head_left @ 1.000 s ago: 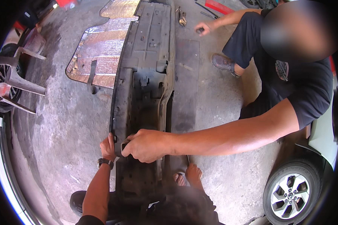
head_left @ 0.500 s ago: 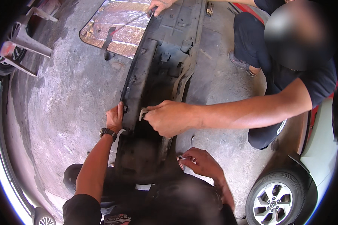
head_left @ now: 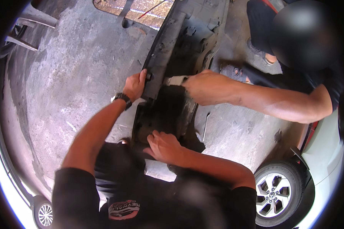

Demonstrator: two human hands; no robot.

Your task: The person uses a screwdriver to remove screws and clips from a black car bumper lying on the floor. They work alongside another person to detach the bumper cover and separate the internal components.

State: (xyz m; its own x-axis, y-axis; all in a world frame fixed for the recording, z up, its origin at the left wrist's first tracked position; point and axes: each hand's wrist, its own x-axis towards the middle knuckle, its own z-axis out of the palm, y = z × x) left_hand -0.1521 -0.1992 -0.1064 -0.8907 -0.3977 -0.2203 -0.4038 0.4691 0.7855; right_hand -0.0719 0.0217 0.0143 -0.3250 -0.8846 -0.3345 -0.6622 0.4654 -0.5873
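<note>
A long dark car bumper [head_left: 162, 63], its hollow inner side showing, runs from the top of the view down toward me. My left hand [head_left: 135, 86], with a watch at the wrist, is closed around its left edge. My right hand [head_left: 165, 147] is at the bumper's near end, fingers curled; anything in them is hidden. Across from me a co-worker's hand [head_left: 207, 88] grips a flat pale piece [head_left: 176, 81] over the bumper's hollow. The co-worker crouches on the right.
A foil-faced sheet [head_left: 143, 14] lies on the concrete floor at the far left. A thin metal rod [head_left: 206, 126] lies right of the bumper. A pale car with a spoked wheel [head_left: 275, 192] stands at right, another car [head_left: 7, 171] at left. A metal stand [head_left: 38, 17] is at upper left.
My right hand has moved from the floor side right of the bumper up and left onto its near end. The view has shifted, and the co-worker's hand shows more of the pale piece.
</note>
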